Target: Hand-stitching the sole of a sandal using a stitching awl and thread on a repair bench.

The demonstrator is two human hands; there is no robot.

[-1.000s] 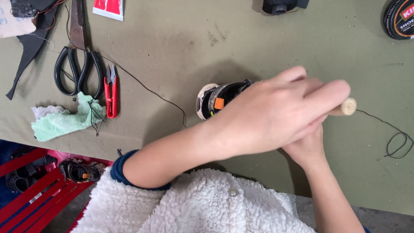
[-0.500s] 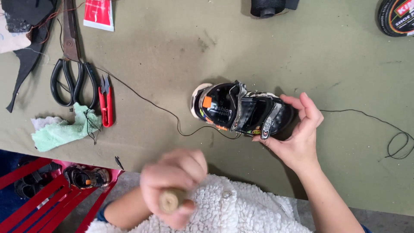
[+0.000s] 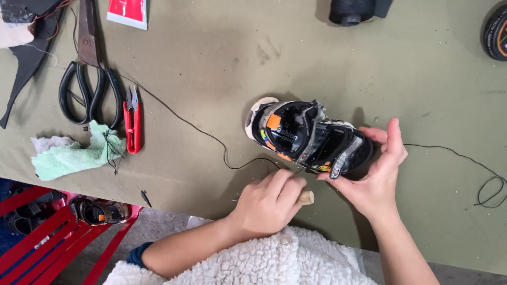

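Cradling small black shoe (image 3: 309, 138) in right hand (image 3: 377, 179), left hand (image 3: 266, 203) gripping wooden-handled tool (image 3: 305, 198)

The left hand (image 3: 269, 203) closes over a wooden-handled tool (image 3: 304, 198), so only the handle's butt shows and its working end near the small black shoe (image 3: 309, 138) is hidden. Far right of the shoe, a round black tin (image 3: 496, 32) is cut by the frame edge, as is the black thread spool (image 3: 351, 10) above.

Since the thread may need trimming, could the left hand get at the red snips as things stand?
Probably not freely: the left hand grips a wooden-handled tool, though bare table leads to the red snips.
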